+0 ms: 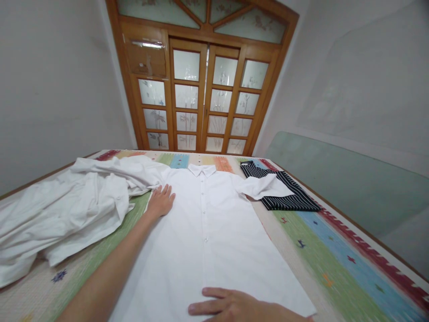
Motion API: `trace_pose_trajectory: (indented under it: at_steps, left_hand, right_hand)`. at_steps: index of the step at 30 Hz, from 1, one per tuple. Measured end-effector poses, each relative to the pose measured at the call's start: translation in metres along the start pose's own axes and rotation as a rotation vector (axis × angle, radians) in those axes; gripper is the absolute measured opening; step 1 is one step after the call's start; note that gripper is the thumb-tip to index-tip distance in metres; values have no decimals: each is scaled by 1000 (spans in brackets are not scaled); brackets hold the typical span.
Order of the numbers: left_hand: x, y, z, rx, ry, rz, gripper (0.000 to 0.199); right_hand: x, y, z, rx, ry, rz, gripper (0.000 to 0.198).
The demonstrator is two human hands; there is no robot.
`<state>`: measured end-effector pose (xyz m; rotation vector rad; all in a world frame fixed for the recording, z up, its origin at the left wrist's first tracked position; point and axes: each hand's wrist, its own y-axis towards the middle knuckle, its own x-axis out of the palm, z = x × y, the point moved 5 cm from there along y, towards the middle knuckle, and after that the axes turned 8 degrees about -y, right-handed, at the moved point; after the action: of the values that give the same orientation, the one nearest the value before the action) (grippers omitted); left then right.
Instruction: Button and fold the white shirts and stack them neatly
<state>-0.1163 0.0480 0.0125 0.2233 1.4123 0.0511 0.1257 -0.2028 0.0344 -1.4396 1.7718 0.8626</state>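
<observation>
A white short-sleeved button-up shirt (pixel 231 237) lies spread out front side up, its collar toward the far end. My left hand (pixel 161 200) rests flat on the shirt's left side below the shoulder, fingers extended. Near the bottom of the view, my right hand (pixel 231 305) lies on the lower front of the shirt with its fingers apart; its lower part is cut off by the frame edge. The shirt's right sleeve reaches over a folded black-and-white striped garment (pixel 291 197). On the left, a crumpled white garment (pixel 83 201) touches the shirt near its left sleeve.
Beneath everything is a patterned, multicoloured cloth (pixel 321 255) covering a flat surface. A pale green panel (pixel 351 179) stands along the right side. Wooden doors with glass panes (pixel 201 98) stand beyond the far edge, between grey-white walls.
</observation>
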Motion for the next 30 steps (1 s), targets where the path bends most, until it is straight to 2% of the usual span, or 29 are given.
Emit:
trace_pose_trajectory:
  at_steps: [2,4,7,9,12,14,18,24,30]
  left_hand:
    - [0,-2,3,9,18,10,53]
    - [0,-4,8,19,11,11,53]
    - [0,-6,11,32,-19,23,51]
    - [-1,-6,12,31,-26,27,50]
    - [0,-7,11,27,-28,6,52]
    - [0,-8,11,37,-41,-21,54]
    - [-1,-12,14,77,-80,-50,57]
    - [-3,-13,16,78,-96,-65,56]
    - [-5,-13,18,53,-89,-98,58]
  right_hand:
    - [-13,2,-3,24,30,43,42]
    - [-32,3,4,90,15,177,43]
    - [-64,0,40,294,-93,446,44]
    - [-79,2,78,453,-201,510,48]
    - [-98,13,143,669,-381,475,56]
    - [-111,24,180,762,-492,443,56]
    - [-130,44,228,835,-605,380,54]
    - [-139,48,257,897,-594,314,52]
    - [-141,38,266,1140,-596,359,58]
